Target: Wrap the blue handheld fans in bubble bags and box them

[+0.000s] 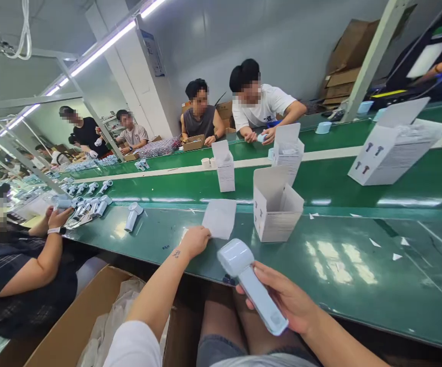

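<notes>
A light blue handheld fan [261, 293] rests in my right hand [282, 295], its fingers wrapped round the handle and the round head pointing up and left. My left hand [196, 240] pinches the lower left edge of a translucent white plastic bag [221, 216] at the near side of the green table. Just right of the bag stands an open white carton [278, 224], its flap raised and printing on its sides. Another light blue handheld fan [132, 216] lies on the table to the left of my left hand.
More open white boxes stand on the green conveyor [331, 178]. A co-worker [33, 260] at left holds a blue piece beside several fans [91, 206]. A brown carton [102, 300] with plastic bags sits below the table edge. Paper scraps [396, 256] lie at right.
</notes>
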Demonstrator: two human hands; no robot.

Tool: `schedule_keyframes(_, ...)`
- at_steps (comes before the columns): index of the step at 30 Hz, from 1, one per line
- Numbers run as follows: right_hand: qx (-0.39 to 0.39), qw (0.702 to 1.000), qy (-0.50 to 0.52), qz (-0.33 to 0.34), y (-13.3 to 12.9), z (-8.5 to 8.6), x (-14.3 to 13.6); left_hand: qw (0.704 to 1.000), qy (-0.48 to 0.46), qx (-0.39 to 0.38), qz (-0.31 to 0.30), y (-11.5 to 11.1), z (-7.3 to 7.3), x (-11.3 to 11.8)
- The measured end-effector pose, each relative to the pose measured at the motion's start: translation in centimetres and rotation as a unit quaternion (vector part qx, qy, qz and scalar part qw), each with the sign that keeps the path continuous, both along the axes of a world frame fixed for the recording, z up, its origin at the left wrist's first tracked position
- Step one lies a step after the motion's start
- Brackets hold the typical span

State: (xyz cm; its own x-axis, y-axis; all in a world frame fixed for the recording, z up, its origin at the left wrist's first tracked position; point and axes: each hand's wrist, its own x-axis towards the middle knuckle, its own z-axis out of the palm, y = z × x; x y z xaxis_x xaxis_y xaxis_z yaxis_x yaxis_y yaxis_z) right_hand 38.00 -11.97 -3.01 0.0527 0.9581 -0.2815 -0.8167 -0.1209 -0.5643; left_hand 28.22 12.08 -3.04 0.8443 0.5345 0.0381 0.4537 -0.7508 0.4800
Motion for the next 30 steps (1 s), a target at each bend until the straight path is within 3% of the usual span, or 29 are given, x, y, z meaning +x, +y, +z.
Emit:
schedule_keyframes(3,0.003,1.0,0.005,0.024,0.5,-0.4,-0.5,0.998,-0.019,-0.053,-0.018,-3.1,-0.6,-0.9)
schedule_keyframes(6,-0.005,1.0,-0.014,0.018,1.3,-0.5,-0.1,0.977,-0.073,-0.198,-0.02,-5.8,-0.4,-2.2)
schedule_keyframes(9,-0.006,0.998,-0.043,0.035,1.4,-0.6,0.9,0.916,-0.139,-0.373,0.051,-6.6,0.5,-3.2)
schedule_keyframes(13,-0.012,0.99,-0.117,0.082,0.3,-1.1,1.5,0.846,-0.213,-0.456,0.175,-6.4,2.4,-3.5)
schedule_keyframes(14,-0.02,0.988,-0.129,0.085,0.0,-1.1,1.4,0.849,-0.232,-0.441,0.179,-6.6,2.8,-3.5)
schedule_keyframes(16,-0.042,0.987,-0.136,0.076,-0.4,-1.2,1.0,0.894,-0.249,-0.345,0.142,-7.7,3.4,-3.5)
schedule_keyframes(18,-0.056,0.989,-0.125,0.051,-0.5,-1.0,0.6,0.952,-0.246,-0.175,0.06,-9.1,3.5,-3.7)
schedule_keyframes(19,-0.057,0.991,-0.115,0.036,-0.6,-0.8,0.5,0.967,-0.243,-0.08,0.016,-9.7,3.4,-3.9)
schedule_keyframes(21,-0.048,0.995,-0.092,0.006,-0.7,-0.5,0.4,0.966,-0.242,0.077,-0.049,-10.6,2.9,-4.5)
schedule_keyframes(23,-0.043,0.996,-0.071,-0.019,-0.9,-0.1,0.4,0.952,-0.245,0.172,-0.067,-11.1,2.3,-5.1)
schedule_keyframes(26,-0.054,0.997,-0.049,-0.04,-1.3,0.5,0.4,0.944,-0.241,0.214,-0.074,-11.9,1.8,-5.7)
schedule_keyframes(30,-0.061,0.995,-0.056,-0.048,-1.5,1.1,0.1,0.961,-0.229,0.142,-0.056,-13.4,2.2,-5.4)
